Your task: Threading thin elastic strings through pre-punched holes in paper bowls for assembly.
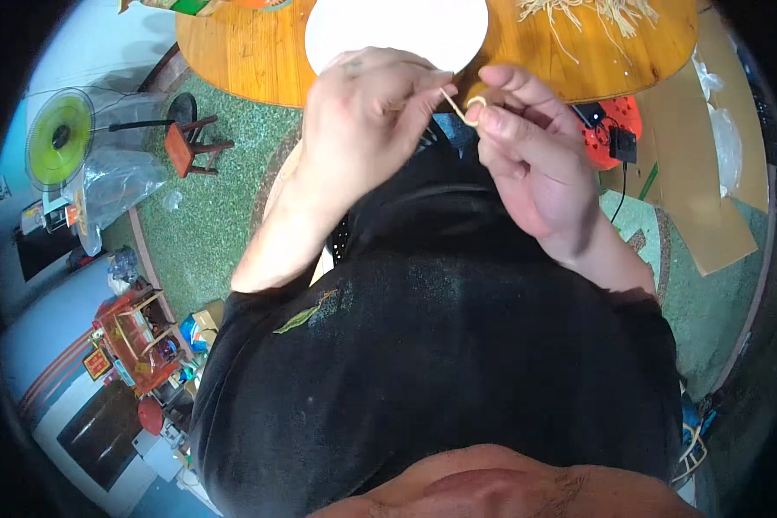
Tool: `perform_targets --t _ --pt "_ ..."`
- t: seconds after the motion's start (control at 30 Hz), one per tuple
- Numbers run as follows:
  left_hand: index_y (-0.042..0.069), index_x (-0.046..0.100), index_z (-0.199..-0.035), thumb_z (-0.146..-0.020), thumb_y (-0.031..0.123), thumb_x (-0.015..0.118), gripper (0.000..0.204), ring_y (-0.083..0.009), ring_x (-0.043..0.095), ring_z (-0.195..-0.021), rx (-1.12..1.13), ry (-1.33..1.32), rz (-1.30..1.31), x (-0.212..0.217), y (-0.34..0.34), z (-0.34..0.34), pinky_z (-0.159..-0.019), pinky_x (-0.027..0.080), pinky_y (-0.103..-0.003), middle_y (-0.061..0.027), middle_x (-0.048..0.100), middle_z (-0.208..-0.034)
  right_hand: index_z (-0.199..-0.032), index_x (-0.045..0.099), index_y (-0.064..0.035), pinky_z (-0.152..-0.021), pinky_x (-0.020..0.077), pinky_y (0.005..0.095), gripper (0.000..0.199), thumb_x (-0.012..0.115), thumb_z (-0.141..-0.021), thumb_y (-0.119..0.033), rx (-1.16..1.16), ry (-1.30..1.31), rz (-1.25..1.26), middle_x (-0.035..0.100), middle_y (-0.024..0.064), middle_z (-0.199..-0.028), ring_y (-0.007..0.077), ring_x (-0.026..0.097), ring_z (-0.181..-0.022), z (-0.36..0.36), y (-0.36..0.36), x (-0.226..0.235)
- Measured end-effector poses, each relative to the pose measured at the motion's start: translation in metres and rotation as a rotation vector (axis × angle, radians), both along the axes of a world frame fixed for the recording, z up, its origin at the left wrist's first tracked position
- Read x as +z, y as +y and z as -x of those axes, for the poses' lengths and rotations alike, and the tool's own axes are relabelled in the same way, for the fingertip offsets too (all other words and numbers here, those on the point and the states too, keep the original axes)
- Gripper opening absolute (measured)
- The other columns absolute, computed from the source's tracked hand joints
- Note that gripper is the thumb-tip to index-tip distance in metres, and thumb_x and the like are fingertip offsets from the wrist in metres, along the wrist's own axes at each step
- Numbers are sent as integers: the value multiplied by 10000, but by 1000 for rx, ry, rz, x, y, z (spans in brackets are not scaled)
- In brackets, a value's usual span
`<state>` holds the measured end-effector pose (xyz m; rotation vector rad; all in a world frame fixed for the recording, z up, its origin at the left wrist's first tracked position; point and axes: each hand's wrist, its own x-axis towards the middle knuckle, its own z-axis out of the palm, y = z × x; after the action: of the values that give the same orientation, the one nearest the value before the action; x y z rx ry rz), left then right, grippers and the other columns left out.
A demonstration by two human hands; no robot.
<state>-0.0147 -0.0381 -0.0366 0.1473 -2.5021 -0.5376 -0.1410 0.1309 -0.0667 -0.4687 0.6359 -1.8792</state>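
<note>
In front of my chest, near the table's edge, both hands are raised and hold one thin cream-coloured cord. The thumb and fingers of my left hand pinch one end of it. A small curl of the cord lies at the fingertips of my right hand, between thumb and forefinger. A short stretch of cord spans the gap between the hands. On the far right of the table lies a loose bundle of similar cream cords, with several ends trailing toward me.
The wooden table bears a bright white round surface. At right are a red perforated stool with a black adapter and cable, and cardboard. A green fan and small wooden stool stand left.
</note>
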Motion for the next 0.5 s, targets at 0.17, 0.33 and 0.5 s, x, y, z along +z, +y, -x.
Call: perform_targets --t 0.17,0.33,0.5 --pt "85 764 -882 -822 102 787 67 -250 738 -846 7 57 14 1 0 -3 -802 544 -371 -55 765 -899 -1302 641 -26 -540 321 159 301 624 -1002 -16 85 -125 11 717 64 -1069 17 572 -772 1 1 7" --pt "79 741 -893 -816 89 782 87 -266 709 -907 46 44 51 5 -6 -7 -839 512 -383 -52 746 -944 -1204 686 -6 -673 510 286 286 725 -924 -41 -403 1084 -197 642 42 -894 134 602 -734 -4 -8 6" --pt "76 712 -894 -833 89 769 84 -273 693 -958 9 79 37 1 0 -10 -858 497 -396 -57 732 -983 -968 722 -27 -678 516 395 221 799 -857 -202 17 1350 -373 659 115 -798 292 652 -720 -7 -6 9"
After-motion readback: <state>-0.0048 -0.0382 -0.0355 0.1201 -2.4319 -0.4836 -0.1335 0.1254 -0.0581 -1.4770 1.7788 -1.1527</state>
